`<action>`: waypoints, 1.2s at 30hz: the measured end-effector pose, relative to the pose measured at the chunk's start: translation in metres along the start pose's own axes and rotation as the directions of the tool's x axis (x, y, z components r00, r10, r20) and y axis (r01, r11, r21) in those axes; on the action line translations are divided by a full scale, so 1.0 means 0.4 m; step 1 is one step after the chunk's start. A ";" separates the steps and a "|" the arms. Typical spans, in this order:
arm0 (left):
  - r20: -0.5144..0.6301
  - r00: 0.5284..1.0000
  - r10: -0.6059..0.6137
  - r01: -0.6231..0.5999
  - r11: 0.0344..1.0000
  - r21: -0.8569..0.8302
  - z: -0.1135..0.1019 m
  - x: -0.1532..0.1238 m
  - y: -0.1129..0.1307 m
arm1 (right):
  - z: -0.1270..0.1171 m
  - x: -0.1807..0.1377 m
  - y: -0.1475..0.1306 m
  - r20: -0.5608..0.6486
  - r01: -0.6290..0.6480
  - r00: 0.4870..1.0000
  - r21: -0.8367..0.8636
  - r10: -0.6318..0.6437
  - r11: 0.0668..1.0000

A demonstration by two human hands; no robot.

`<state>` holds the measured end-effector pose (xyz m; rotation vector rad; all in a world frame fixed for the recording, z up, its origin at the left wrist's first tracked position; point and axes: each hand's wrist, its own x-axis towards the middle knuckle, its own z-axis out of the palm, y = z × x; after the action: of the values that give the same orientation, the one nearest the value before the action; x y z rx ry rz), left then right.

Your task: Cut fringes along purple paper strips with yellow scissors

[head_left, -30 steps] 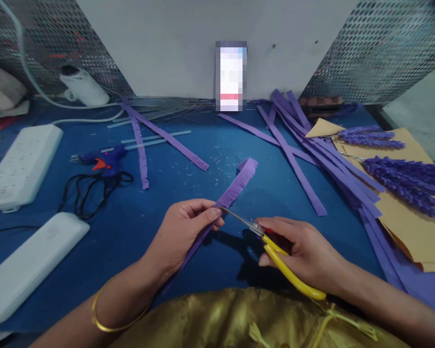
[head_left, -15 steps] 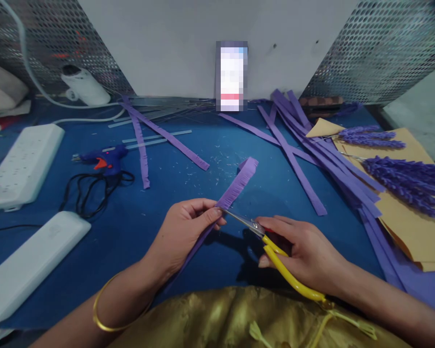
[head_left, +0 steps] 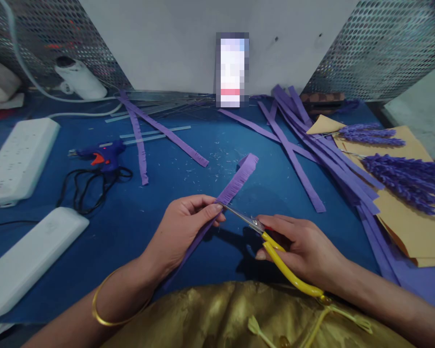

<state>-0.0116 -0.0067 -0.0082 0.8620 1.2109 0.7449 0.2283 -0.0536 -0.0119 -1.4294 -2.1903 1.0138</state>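
Note:
My left hand point(head_left: 181, 229) pinches a long purple crepe-paper strip point(head_left: 235, 181) between thumb and fingers; its far end is fringed and hangs above the blue table. My right hand point(head_left: 304, 251) grips yellow-handled scissors point(head_left: 275, 249), and their blade tips meet the strip's edge right beside my left fingertips. The lower part of the strip runs under my left palm toward my lap.
More purple strips point(head_left: 293, 145) lie across the blue table point(head_left: 130, 217). Finished purple flower stems point(head_left: 406, 176) rest on brown paper point(head_left: 413, 227) at right. A blue glue gun point(head_left: 101, 157) with black cord, two white power strips point(head_left: 20, 162), and a pixelated upright phone point(head_left: 232, 70) stand around.
The camera has tilted a little, shifting everything slightly up in view. Both hands, strip and scissors stay in nearly the same pose.

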 end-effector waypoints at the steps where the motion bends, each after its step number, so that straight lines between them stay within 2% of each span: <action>1: -0.003 1.000 -0.006 0.006 1.000 -0.010 0.001 0.000 0.001 | 0.000 -0.001 0.001 -0.002 0.001 1.000 -0.006 -0.001 1.000; 7: -0.039 0.999 0.011 -0.012 1.000 -0.021 0.003 0.001 0.003 | 0.004 -0.001 0.003 -0.009 -0.013 1.000 -0.006 0.013 1.000; 13: -0.022 0.999 0.031 -0.030 0.999 0.010 0.000 0.003 -0.002 | 0.009 0.002 0.000 -0.015 -0.037 0.999 -0.005 0.037 0.999; 25: -0.024 1.000 0.009 -0.010 1.000 -0.030 0.003 0.001 -0.002 | 0.006 -0.002 0.003 -0.014 0.016 1.000 0.007 -0.016 1.000; 36: -0.012 1.000 -0.017 0.015 0.996 -0.087 0.003 0.001 -0.002 | 0.004 -0.002 0.005 -0.041 0.059 0.997 -0.054 -0.062 0.997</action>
<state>-0.0102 -0.0072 -0.0090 0.7760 1.1867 0.7855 0.2289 -0.0545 -0.0142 -1.3851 -2.2309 0.9034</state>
